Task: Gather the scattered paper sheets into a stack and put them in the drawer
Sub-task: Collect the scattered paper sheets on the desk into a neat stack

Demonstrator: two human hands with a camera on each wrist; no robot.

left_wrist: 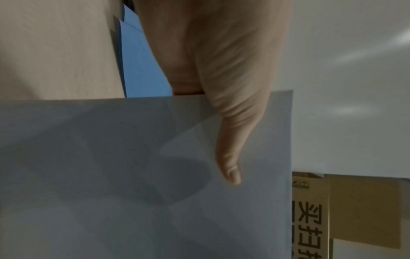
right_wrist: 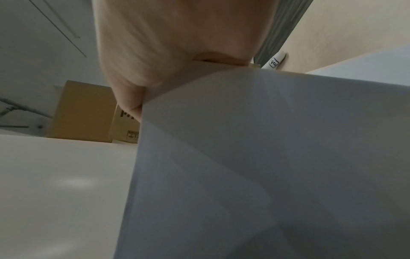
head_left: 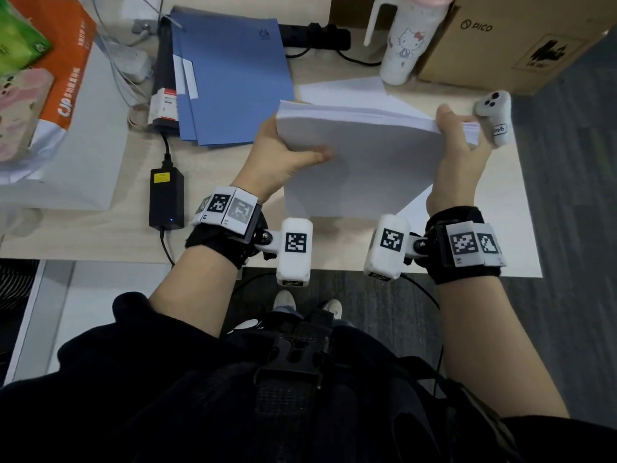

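Note:
A thick stack of white paper sheets [head_left: 360,162] stands tilted on its lower edge above the wooden desk [head_left: 110,235], held between both hands. My left hand [head_left: 283,152] grips its left edge, thumb lying across the near face. My right hand [head_left: 457,145] grips the right edge, thumb over the top corner. One more white sheet [head_left: 344,90] lies flat on the desk behind the stack. The left wrist view shows the thumb on the stack [left_wrist: 155,175]; the right wrist view shows the stack [right_wrist: 266,157] from below. No drawer is in view.
Blue folders [head_left: 230,78] lie left of the stack. A black power adapter [head_left: 166,197] sits near the front edge. A white bottle [head_left: 405,41] and a cardboard box [head_left: 521,41] stand behind. A white controller [head_left: 495,115] lies beside my right hand.

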